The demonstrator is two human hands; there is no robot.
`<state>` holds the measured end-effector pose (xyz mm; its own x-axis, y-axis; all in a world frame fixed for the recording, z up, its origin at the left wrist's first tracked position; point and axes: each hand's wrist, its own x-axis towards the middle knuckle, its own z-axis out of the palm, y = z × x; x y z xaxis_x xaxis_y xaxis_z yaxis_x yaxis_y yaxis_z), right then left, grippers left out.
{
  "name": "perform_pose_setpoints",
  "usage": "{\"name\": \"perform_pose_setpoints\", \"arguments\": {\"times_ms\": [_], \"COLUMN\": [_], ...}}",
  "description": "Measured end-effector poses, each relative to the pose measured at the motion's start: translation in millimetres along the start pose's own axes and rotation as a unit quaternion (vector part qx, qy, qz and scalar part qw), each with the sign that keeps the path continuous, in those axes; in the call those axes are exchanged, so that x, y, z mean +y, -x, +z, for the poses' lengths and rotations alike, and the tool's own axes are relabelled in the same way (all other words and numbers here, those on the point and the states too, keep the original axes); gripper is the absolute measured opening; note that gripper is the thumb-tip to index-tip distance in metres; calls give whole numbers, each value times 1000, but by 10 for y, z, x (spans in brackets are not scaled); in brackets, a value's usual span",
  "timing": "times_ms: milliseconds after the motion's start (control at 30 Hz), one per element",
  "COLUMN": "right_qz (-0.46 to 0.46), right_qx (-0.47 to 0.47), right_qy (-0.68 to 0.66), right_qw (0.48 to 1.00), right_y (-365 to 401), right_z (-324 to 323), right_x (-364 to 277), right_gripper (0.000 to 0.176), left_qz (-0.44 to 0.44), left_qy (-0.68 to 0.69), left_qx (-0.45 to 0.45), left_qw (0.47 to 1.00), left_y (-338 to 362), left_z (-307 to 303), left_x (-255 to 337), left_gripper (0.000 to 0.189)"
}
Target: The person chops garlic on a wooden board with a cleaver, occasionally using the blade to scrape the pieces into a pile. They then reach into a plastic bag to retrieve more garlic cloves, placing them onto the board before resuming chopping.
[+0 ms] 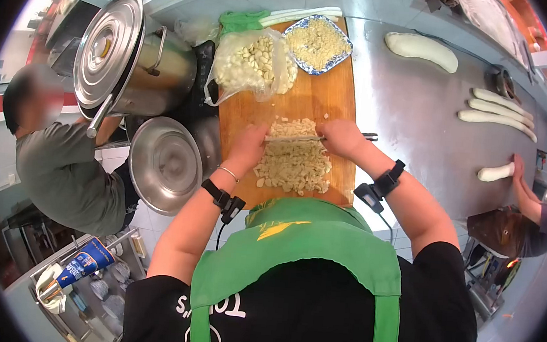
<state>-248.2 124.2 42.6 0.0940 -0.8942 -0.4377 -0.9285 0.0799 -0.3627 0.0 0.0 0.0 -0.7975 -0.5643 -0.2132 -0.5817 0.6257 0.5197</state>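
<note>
The knife lies crossways over the wooden board, right above the pale chopped bits. The bits make a big, lumpy pile on the near half of the board, and some show on both sides of the blade.

The right hand is wrapped around the knife's handle, and the dark end of the handle pokes out past the board's right edge. The left hand is curled at the other end of the blade, by the board's left side. I cannot tell if it pinches the blade or just pushes on it.

A clear bag full of pale lumps takes up the far left part of the board and hangs a bit over its edge. A blue and white dish of tiny bits sits at the board's far right corner, touching the bag or very near it. Behind them, at the board's far edge, are a green cloth and some long white sticks. The green apron hides the board's near edge.

Left of the board are a big pot with a shiny lid, a round metal bowl and another person. Right of the board, a metal table holds a fat white roll and three thin rolls. Farther right, someone else's hands touch a short roll.
</note>
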Motion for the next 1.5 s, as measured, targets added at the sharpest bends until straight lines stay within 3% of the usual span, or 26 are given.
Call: {"name": "perform_pose_setpoints", "arguments": {"times_ms": [67, 100, 200, 300, 367, 467, 667, 800, 867, 933, 1000, 1067, 1167, 1267, 1367, 1500], "right_qz": [-7, 14, 35, -2, -4, 32, 10, 19, 22, -13, 16, 43, -15, 2, 34, 11], "right_qx": [113, 31, 55, 40, 30, 25, 37, 44, 11, 40, 38, 30, 30, 19, 28, -5], "right_qy": [-8, -44, -67, -95, -48, -40, 0, -2, -15, -15, -12, -31, -2, 34, -36, -6], "right_qw": [994, 998, 996, 995, 998, 998, 999, 999, 1000, 999, 999, 998, 999, 999, 998, 1000], "right_y": [3, 542, 406, 482, 588, 464, 332, 303, 341, 468, 462, 383, 394, 615, 525, 482], "right_z": [3, 334, 522, 559, 393, 641, 303, 558, 634, 346, 458, 765, 589, 336, 756, 410], "right_x": [-37, -181, 37, -85, -271, -279, -390, -324, -325, -478, -513, -334, -356, -643, -406, -455], "right_gripper": [13, 13, 10, 10, 10, 11, 13, 11, 13, 16, 15, 13, 12, 13, 12, 13], "left_qz": [55, 20, 38, 42, 69, 55, 54, 77, 43, 39, 26, 88, 38, 45, 70, 39], "left_qy": [-13, 36, -1, -28, 29, 20, 34, -57, -11, 8, 32, -67, 16, 38, -46, 35], "left_qx": [100, 33, 65, 30, 38, 60, 47, 107, 66, 61, 51, 82, 68, 61, 64, 47], "left_qw": [993, 999, 997, 998, 996, 997, 997, 990, 997, 997, 998, 991, 997, 996, 994, 998], "left_y": [32, 605, 392, 521, 602, 669, 534, 544, 615, 700, 780, 741, 729, 891, 859, 728], "left_z": [-53, 265, 350, 232, 83, 250, -152, 267, 272, 110, 155, 322, 258, 102, 426, 238], "left_x": [25, 317, 260, 230, 257, 171, 206, 74, 34, 97, 139, 95, 58, 196, 131, 94], "left_gripper": [20, 20, 18, 15, 14, 15, 18, 19, 20, 21, 21, 23, 23, 22, 21, 20]}}
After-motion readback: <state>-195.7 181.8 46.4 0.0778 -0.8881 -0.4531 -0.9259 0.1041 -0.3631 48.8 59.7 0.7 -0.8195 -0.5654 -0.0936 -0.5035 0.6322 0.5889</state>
